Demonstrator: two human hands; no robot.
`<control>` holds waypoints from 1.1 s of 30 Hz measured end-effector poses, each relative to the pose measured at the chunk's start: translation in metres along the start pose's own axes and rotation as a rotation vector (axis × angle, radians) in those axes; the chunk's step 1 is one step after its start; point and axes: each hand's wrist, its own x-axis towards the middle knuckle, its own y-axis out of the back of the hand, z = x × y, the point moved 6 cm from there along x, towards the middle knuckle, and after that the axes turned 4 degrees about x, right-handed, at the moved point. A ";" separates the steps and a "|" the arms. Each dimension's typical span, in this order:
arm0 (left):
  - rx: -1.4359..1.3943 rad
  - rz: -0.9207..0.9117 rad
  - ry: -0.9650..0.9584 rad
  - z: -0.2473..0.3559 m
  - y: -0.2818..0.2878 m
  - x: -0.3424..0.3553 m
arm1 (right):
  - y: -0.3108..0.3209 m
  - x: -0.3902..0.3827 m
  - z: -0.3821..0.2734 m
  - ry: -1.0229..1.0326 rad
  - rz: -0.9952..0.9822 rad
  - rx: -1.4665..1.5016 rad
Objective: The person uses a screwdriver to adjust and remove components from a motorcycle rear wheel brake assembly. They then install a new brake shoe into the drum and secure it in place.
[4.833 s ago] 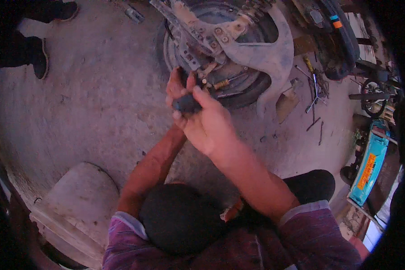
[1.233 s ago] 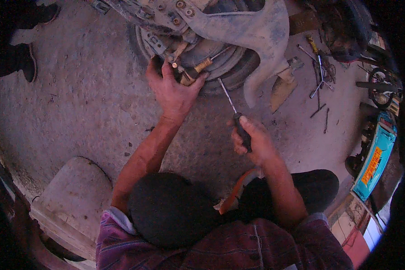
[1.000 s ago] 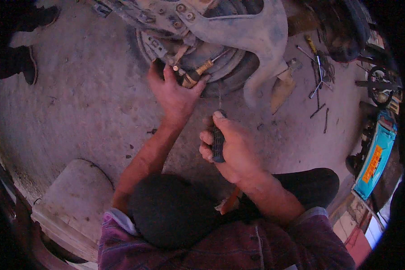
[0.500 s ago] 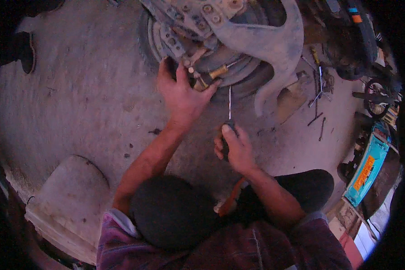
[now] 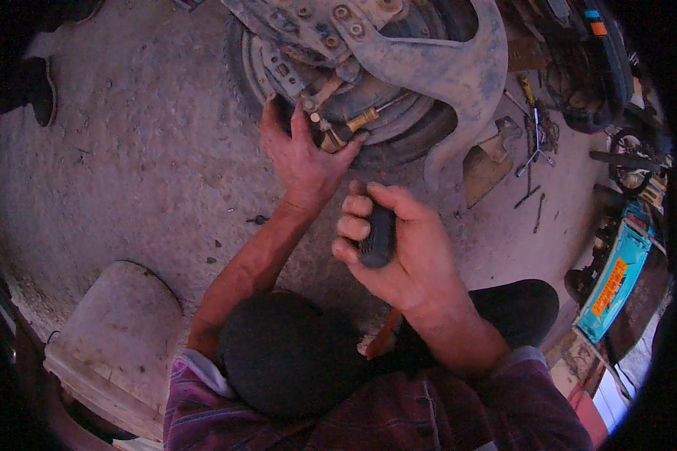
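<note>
My left hand [image 5: 305, 161] reaches to the near side of a dusty wheel [image 5: 406, 143]. Its thumb and fingers close around a yellowish cylindrical piece [image 5: 359, 121] with a thin metal rod, beside a small lever arm [image 5: 325, 92]. The ends of some fingers are hidden among the parts. My right hand [image 5: 410, 244] is wrapped around the black handle of a screwdriver [image 5: 378, 237], apart from the wheel. The handle's butt faces up and toward me; its shaft is hidden. A curved, dirty metal frame [image 5: 470, 71] spans the wheel's right side.
Several tools, including a yellow-handled one [image 5: 527, 90] and a spoked metal wrench [image 5: 535, 154], lie on the floor at right. A flat brown plate [image 5: 485, 173] is nearer the wheel. A turquoise panel [image 5: 615, 278] stands farther right. At lower left is a pale rounded seat-like piece [image 5: 120, 308].
My right hand has risen and drawn back from the wheel with the screwdriver, whose shaft no longer shows. My left hand stays at about the same place.
</note>
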 end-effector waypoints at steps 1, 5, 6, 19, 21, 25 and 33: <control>-0.017 0.009 0.005 -0.001 0.000 0.000 | -0.003 0.002 0.004 -0.006 -0.030 0.066; -0.052 0.039 -0.008 -0.002 -0.002 -0.002 | -0.012 0.013 0.016 0.036 -0.108 0.285; -0.056 0.055 -0.010 -0.004 -0.001 -0.003 | -0.015 0.016 0.018 0.036 -0.152 0.329; -0.495 0.010 0.181 -0.037 -0.023 -0.011 | -0.048 0.051 0.029 -0.056 -0.509 0.619; -0.509 -0.012 0.173 -0.038 -0.019 -0.013 | -0.049 0.055 0.029 -0.020 -0.468 0.590; -0.543 -0.028 0.185 -0.040 -0.016 -0.015 | -0.051 0.060 0.027 0.036 -0.376 0.542; -0.595 -0.059 0.203 -0.043 0.009 -0.029 | -0.062 0.073 0.035 0.063 -0.317 0.536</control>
